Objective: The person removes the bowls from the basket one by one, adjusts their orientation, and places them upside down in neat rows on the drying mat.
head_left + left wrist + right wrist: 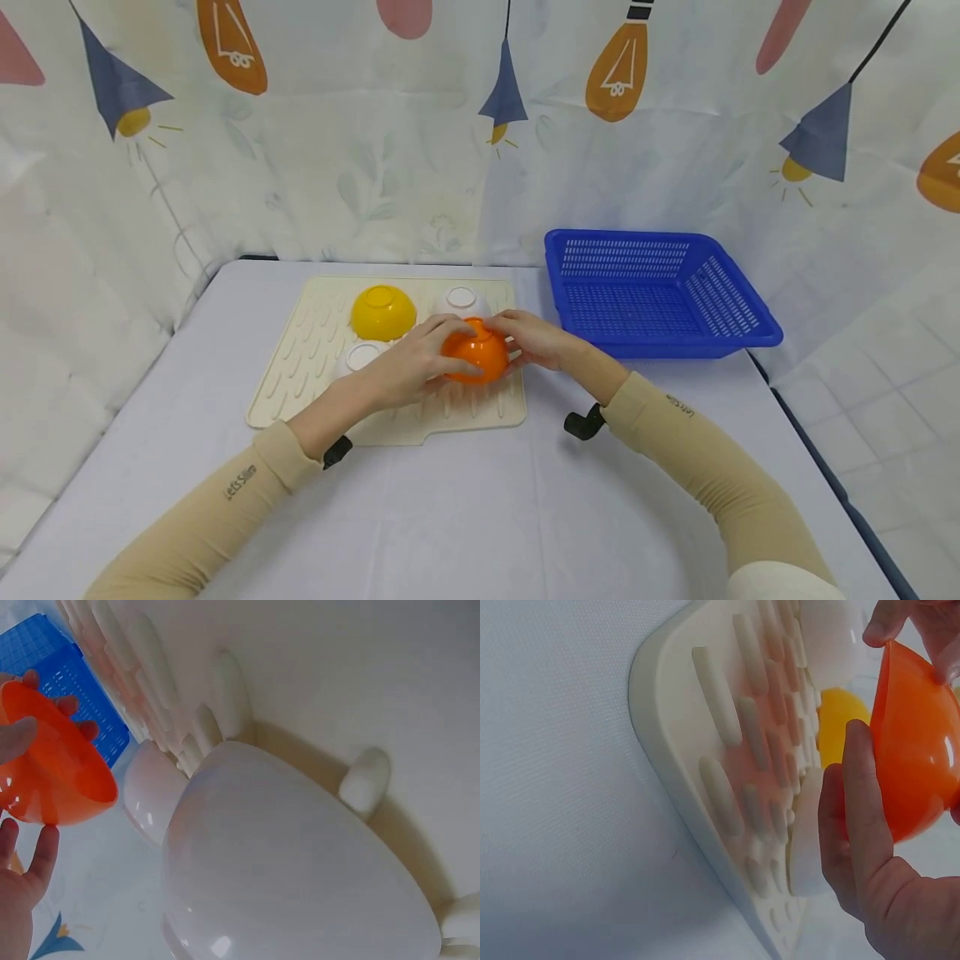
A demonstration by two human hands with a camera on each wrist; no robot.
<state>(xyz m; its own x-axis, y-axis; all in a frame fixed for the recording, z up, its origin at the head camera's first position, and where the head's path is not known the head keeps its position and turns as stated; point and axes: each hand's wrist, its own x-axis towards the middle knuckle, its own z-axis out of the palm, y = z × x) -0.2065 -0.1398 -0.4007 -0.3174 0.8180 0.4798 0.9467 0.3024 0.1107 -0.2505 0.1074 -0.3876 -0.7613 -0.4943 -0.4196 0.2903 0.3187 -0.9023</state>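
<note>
1. Both hands hold the orange bowl [476, 354] upside down, just above the ribbed cream drying mat [300, 367] on the counter [450, 517].
2. The left hand [416, 362] curls its grip round the bowl's near-left side; the right hand [536, 337] curls round its far-right side, thumb along the wall as the right wrist view shows.
3. Judging from this, the bowl is being lifted; keep the rim level so it clears the mat's ridges.
4. Watch the neighbours: a white bowl [360, 357] sits just beside the left hand, another white bowl [461, 300] and a yellow bowl [383, 312] behind.
5. The blue basket [742, 329] stands to the right, apart from the mat.
</note>
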